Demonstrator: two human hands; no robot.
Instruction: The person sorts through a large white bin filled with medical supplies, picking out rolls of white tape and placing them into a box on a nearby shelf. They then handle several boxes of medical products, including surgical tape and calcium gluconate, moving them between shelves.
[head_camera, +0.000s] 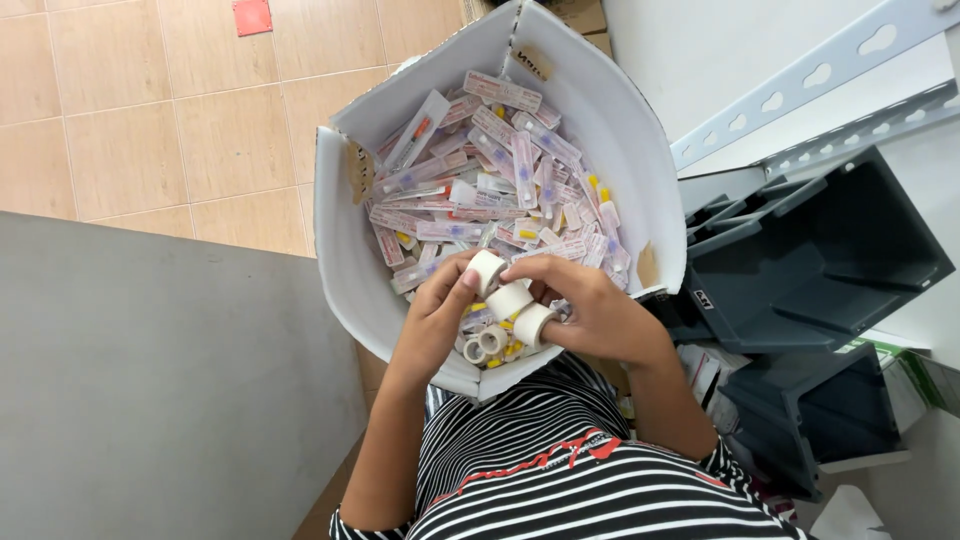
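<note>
A white cardboard box (625, 130) rests against my lap, filled with several small clear-wrapped medical packets (500, 170) with pink, purple and yellow parts. My left hand (435, 320) pinches one small white tape roll (487, 270) at the box's near edge. My right hand (600, 315) grips two more white tape rolls (520, 310), stacked side by side against the first. Two further small rolls (482, 345) lie in the box just under my hands.
A grey surface (150, 390) lies to the left, tan floor tiles (180, 130) beyond it. To the right stand dark grey plastic storage bins (820, 250) under a slotted metal shelf rail (810, 80). I wear a black-and-white striped shirt (580, 490).
</note>
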